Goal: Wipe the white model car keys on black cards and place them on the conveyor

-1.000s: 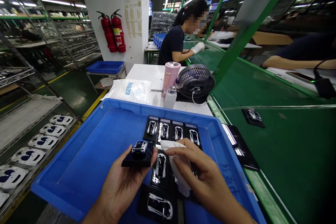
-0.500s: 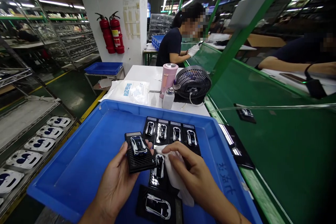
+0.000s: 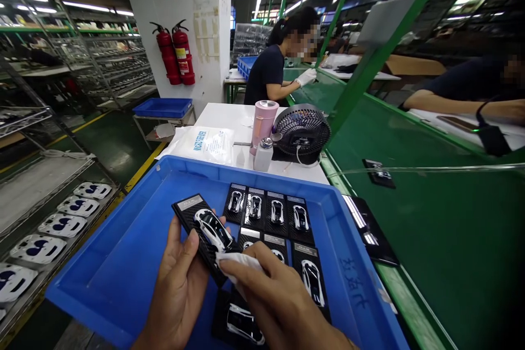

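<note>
In the head view my left hand [image 3: 180,279] grips a model car on a black base [image 3: 211,229], tilted above the blue tray. The car is white and black, and a silver label sits at the base's far end. My right hand [image 3: 279,295] pinches a white wiping cloth [image 3: 240,258] and holds it against the near end of that base. Several similar mounted model cars [image 3: 276,211] lie in the blue tray [image 3: 118,246], on its middle and right side. My right hand partly covers the nearest ones.
Behind the tray stand a pink tumbler [image 3: 263,123], a small bottle [image 3: 263,156], a black fan [image 3: 301,131] and a plastic wipe bag [image 3: 205,143]. A green conveyor belt [image 3: 435,240] runs along the right. White car-body parts [image 3: 61,224] rest on a left rack. A gloved co-worker [image 3: 266,74] sits ahead.
My left hand has turned the model car and tilted it further. My right hand has brought the cloth left onto the base. The item on the belt has shifted slightly away.
</note>
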`<state>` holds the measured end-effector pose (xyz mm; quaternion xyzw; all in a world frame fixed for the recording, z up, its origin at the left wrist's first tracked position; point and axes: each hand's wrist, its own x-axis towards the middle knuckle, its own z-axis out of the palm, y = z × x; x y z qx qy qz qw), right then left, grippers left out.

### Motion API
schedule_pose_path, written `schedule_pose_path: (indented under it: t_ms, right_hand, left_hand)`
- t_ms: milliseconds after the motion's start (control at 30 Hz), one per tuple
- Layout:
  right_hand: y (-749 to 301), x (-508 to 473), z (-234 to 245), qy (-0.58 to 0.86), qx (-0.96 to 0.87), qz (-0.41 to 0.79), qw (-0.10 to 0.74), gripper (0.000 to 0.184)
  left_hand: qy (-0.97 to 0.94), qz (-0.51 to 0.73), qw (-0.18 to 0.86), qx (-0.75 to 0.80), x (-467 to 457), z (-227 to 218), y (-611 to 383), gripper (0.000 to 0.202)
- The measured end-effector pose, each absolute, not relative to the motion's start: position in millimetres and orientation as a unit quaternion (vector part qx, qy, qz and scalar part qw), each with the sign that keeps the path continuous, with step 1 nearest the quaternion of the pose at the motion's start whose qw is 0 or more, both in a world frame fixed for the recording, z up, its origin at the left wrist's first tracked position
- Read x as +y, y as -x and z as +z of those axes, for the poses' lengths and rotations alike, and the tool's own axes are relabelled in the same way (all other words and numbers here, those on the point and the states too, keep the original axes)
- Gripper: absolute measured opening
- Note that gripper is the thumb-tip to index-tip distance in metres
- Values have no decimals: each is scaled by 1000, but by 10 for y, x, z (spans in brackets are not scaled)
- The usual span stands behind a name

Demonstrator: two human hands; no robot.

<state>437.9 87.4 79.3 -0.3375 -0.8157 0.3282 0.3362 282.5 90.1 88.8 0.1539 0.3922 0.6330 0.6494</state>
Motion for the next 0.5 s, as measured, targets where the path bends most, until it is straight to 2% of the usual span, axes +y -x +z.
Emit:
schedule_pose_path:
  t_ms: [200, 367, 500]
  right_hand:
    - [-4544, 1102, 726, 441, -709, 379, 400, 24]
    - [-4526, 1136, 744, 448, -473, 661, 372, 15]
    - [-4397, 1075, 764, 416, -408, 733, 351, 22]
  left_hand:
    - [-157, 637, 654, 376, 931, 897, -2773, 51]
    - [-156, 630, 666, 369, 930, 900, -2803, 50]
    - [-175, 613, 687, 350, 890, 929, -2877, 52]
